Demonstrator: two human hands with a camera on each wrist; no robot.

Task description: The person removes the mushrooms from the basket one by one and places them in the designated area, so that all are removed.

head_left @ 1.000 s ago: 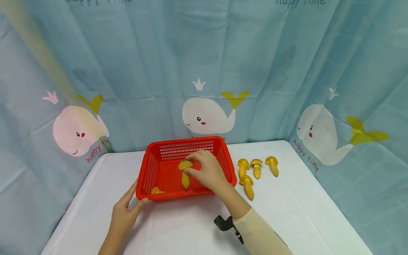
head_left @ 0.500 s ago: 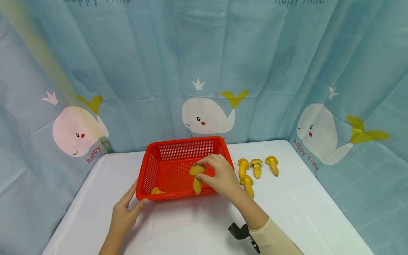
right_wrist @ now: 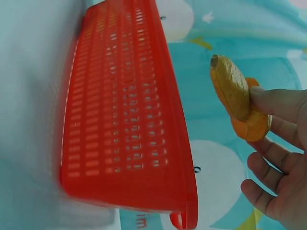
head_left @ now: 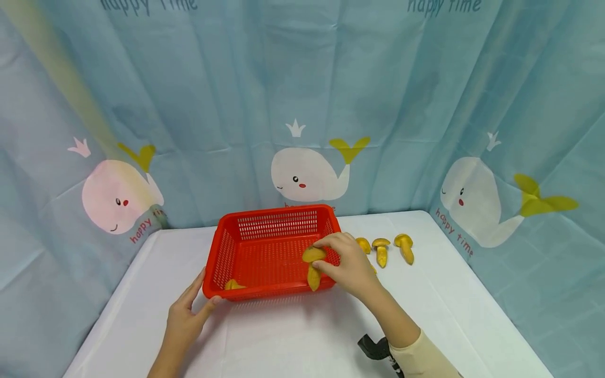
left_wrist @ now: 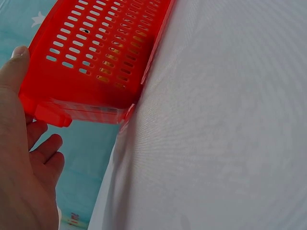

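Logging from my remote feed: right hand (head_left: 352, 268) has carried its pinched mushroom (head_left: 313, 270) rightward from mid-basket to the red basket (head_left: 264, 290)'s near rim, right part, now partly covering the two leftmost loose mushrooms (head_left: 363, 245), black wrist mount (head_left: 375, 347) shifted right too.

Six yellow mushrooms show in all. One mushroom (head_left: 312, 273) is pinched in the right hand (head_left: 352, 266), and one mushroom (head_left: 233, 284) lies inside the basket near the left hand (head_left: 185, 317). Four mushrooms (head_left: 381, 255) lie beyond and to the right of the right hand, which partly hides two of them. There is one red basket (head_left: 274, 290) between the two hands, and three printed whales (head_left: 309, 174) face them.
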